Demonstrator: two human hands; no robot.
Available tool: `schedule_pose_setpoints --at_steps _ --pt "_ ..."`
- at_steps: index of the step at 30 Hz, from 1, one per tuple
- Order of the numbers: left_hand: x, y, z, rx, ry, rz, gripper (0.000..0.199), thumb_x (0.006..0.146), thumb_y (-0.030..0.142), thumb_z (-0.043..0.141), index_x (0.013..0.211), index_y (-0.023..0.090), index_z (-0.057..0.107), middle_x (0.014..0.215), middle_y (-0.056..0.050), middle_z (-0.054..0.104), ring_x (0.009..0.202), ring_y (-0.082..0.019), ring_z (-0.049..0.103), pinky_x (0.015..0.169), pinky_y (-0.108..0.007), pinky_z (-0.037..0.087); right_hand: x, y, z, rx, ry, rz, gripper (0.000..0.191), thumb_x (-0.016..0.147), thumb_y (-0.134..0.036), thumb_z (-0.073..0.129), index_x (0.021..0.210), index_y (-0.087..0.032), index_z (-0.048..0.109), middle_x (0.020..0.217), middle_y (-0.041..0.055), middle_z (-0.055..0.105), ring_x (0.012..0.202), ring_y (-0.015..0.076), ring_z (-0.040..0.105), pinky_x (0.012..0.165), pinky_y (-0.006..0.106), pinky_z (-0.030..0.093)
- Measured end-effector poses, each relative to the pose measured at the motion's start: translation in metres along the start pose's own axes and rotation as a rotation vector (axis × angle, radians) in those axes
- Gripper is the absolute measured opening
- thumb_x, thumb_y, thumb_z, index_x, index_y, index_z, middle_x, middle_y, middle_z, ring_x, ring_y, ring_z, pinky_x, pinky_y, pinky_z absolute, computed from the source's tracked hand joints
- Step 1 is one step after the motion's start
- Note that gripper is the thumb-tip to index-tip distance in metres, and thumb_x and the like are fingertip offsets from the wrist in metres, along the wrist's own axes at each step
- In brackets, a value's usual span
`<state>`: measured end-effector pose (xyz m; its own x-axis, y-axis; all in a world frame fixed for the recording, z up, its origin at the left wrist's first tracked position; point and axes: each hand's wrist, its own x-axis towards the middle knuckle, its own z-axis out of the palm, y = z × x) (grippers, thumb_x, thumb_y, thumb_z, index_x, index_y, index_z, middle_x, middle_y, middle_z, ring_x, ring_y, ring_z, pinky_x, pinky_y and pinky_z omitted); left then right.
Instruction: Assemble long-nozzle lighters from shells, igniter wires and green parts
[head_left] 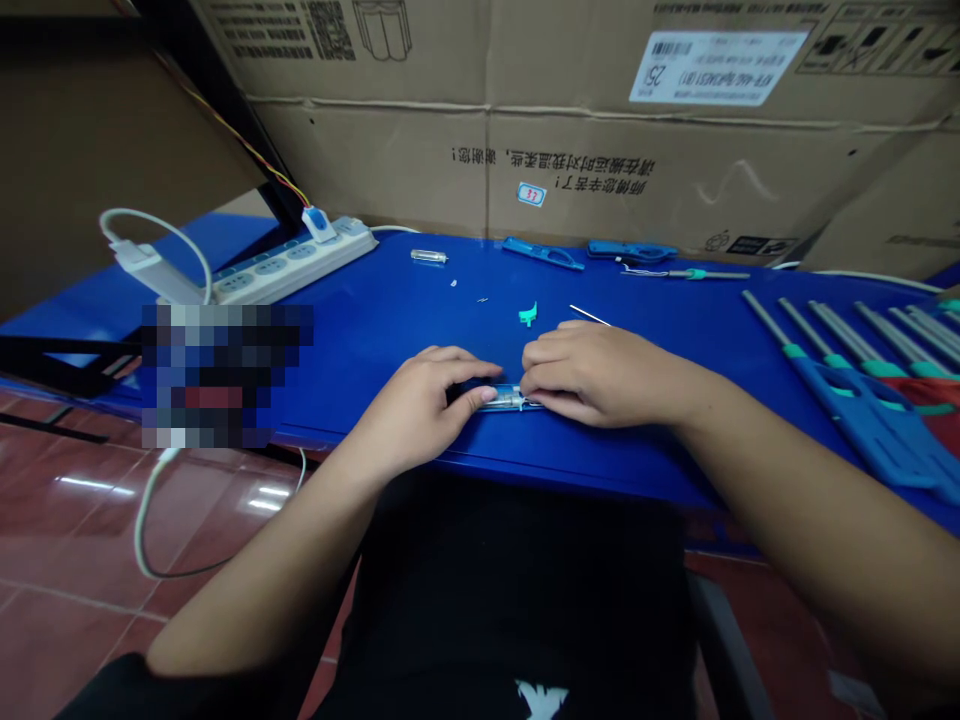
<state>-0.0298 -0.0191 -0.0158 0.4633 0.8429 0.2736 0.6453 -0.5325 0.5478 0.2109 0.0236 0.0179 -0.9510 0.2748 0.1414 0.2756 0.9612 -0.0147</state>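
Observation:
An opened blue utility-lighter handle [504, 397] lies low over the blue table near its front edge, with clear and silvery parts showing inside. My left hand [427, 405] is closed on its left end, the thumb pressed along the inner parts. The bent fingers of my right hand [592, 375] are pressed together at its right end; they cover that end and whatever small part they pinch. Just beyond my hands lie a green trigger piece [529, 314] and a thin metal rod [589, 315], the rod partly behind my right hand.
Farther back are a clear fuel tank [429, 257], a blue handle shell [541, 253], another blue shell [630, 250] and a metal lighter tube [709, 274]. Several long-nosed lighters [847, 400] lie at right. A white power strip [292, 262] stands left; a large cardboard box [390, 160] borders the back.

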Motion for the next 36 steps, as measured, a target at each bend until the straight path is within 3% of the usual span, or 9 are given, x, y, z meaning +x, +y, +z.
schedule_pose_setpoints --at_steps 9,17,21,30,36 --pt "0.009 0.002 -0.001 -0.044 -0.048 0.028 0.014 0.094 0.025 0.062 0.096 0.021 0.075 0.096 -0.002 0.072 0.092 -0.017 0.066 0.088 -0.031 0.048 -0.001 -0.002 0.001 -0.121 0.011 0.004 0.031 0.1 -0.022 0.043 0.09 -0.016 0.071 0.084 0.0051 0.062 0.074 0.0179 0.052 0.07 0.034 0.032" --pt "0.012 0.0 -0.001 -0.048 -0.077 0.018 0.015 0.095 0.025 0.06 0.098 0.022 0.075 0.095 -0.002 0.069 0.092 -0.017 0.064 0.084 -0.03 0.047 -0.004 0.004 0.002 -0.044 0.065 0.122 0.024 0.097 -0.022 0.049 0.096 -0.019 0.073 0.085 0.0051 0.064 0.081 0.0188 0.056 0.074 0.033 0.033" --pt "0.011 -0.001 0.0 -0.061 -0.07 0.005 0.016 0.095 0.026 0.059 0.098 0.022 0.074 0.096 -0.002 0.069 0.093 -0.017 0.064 0.085 -0.03 0.047 -0.013 0.002 -0.004 -0.057 0.106 0.107 0.027 0.098 -0.023 0.048 0.104 -0.019 0.075 0.093 0.0071 0.067 0.082 0.0191 0.056 0.077 0.035 0.035" --pt "0.011 0.0 0.0 -0.06 -0.046 0.022 0.017 0.095 0.028 0.059 0.097 0.022 0.075 0.095 -0.002 0.07 0.091 -0.017 0.065 0.084 -0.03 0.048 -0.014 -0.012 -0.003 -0.214 0.023 0.082 0.031 0.099 -0.024 0.048 0.113 -0.022 0.075 0.102 0.0095 0.068 0.084 0.0215 0.054 0.076 0.037 0.033" --pt "0.007 -0.006 -0.006 -0.093 0.012 -0.02 0.026 0.1 0.033 0.051 0.108 0.022 0.073 0.109 -0.002 0.074 0.1 -0.018 0.067 0.09 -0.031 0.05 -0.014 -0.017 0.0 -0.24 0.031 0.096 0.031 0.099 -0.023 0.047 0.11 -0.018 0.076 0.1 0.0109 0.069 0.086 0.0226 0.056 0.074 0.037 0.034"
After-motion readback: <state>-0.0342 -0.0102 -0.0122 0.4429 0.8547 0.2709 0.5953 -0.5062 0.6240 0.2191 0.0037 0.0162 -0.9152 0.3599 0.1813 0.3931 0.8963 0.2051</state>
